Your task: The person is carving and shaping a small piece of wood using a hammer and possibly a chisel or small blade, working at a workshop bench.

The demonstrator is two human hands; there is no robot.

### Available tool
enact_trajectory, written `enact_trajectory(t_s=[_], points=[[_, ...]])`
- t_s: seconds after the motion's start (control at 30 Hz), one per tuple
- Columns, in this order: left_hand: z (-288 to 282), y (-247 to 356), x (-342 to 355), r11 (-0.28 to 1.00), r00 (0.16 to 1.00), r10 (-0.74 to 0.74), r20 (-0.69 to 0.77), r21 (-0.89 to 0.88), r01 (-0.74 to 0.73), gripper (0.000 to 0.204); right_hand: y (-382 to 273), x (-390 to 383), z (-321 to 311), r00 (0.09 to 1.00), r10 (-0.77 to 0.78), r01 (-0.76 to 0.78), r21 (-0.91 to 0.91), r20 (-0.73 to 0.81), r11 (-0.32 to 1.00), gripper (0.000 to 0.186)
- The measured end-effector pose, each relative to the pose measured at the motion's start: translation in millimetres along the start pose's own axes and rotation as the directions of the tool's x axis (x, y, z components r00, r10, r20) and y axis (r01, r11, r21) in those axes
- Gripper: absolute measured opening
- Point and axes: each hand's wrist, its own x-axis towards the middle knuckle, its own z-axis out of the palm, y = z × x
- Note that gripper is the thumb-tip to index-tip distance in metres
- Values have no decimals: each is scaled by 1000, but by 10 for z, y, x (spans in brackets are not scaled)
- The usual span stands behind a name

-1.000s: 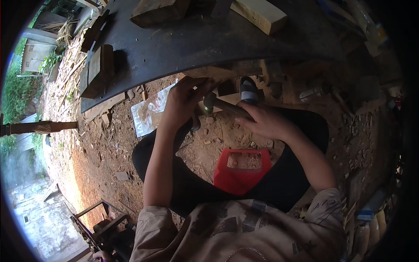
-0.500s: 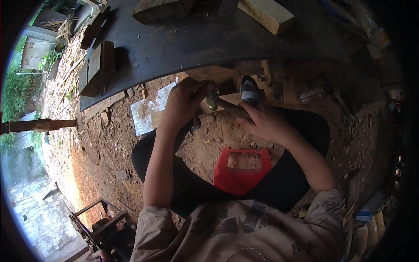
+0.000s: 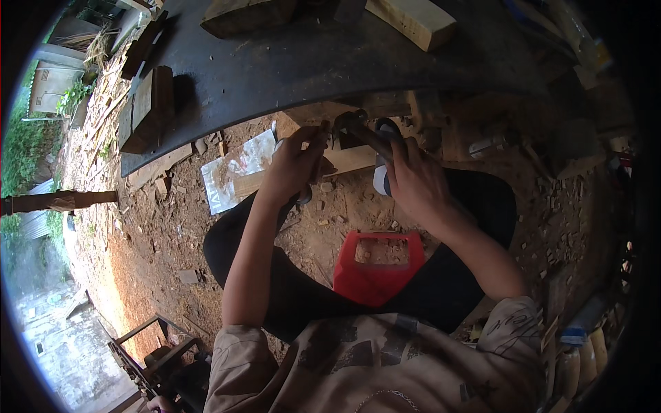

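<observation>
My right hand (image 3: 418, 180) is wrapped round the handle of a hammer (image 3: 374, 140). The hammer's head points to the left, close to the fingertips of my left hand (image 3: 292, 166). Those fingers are pinched together; whatever they hold is too small and dark to make out. Below both hands lies a pale wooden board (image 3: 352, 160) on the ground, beneath the edge of a dark tabletop (image 3: 275, 76). My legs are bent to either side of the board.
Wood blocks (image 3: 148, 110) and a thick timber piece (image 3: 413, 24) rest on the tabletop. A red plastic object with a handle-like opening (image 3: 375, 279) is between my legs. A printed sheet (image 3: 231, 172) lies at the left. Wood chips cover the dirt floor (image 3: 165, 248).
My right hand has raised the hammer, its head shifting away from me and slightly right. My left hand has stayed near its place, still pinched.
</observation>
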Motion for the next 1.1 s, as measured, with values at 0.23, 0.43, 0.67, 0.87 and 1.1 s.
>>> enact_trajectory(t_s=[0.23, 0.43, 0.67, 0.87, 1.1], points=[[141, -260, 77, 925, 996, 82, 37, -376, -62, 34, -4, 46, -49, 996, -16, 5, -123, -88, 992, 50], [149, -110, 12, 958, 999, 35, 32, -287, -24, 30, 63, 60, -84, 991, -66, 44, -172, -119, 984, 53], [232, -647, 202, 815, 816, 534, -220, 388, -429, 31, -62, 63, -108, 998, -1, -9, -167, -57, 986, 50], [353, -216, 0, 983, 981, 135, -142, -105, -151, 35, -3, 119, -124, 994, 84, -85, -14, -63, 996, 48], [383, -196, 23, 981, 979, 120, -165, -130, -143, 35, -7, 145, -161, 994, 51, -58, -72, -92, 996, 43]])
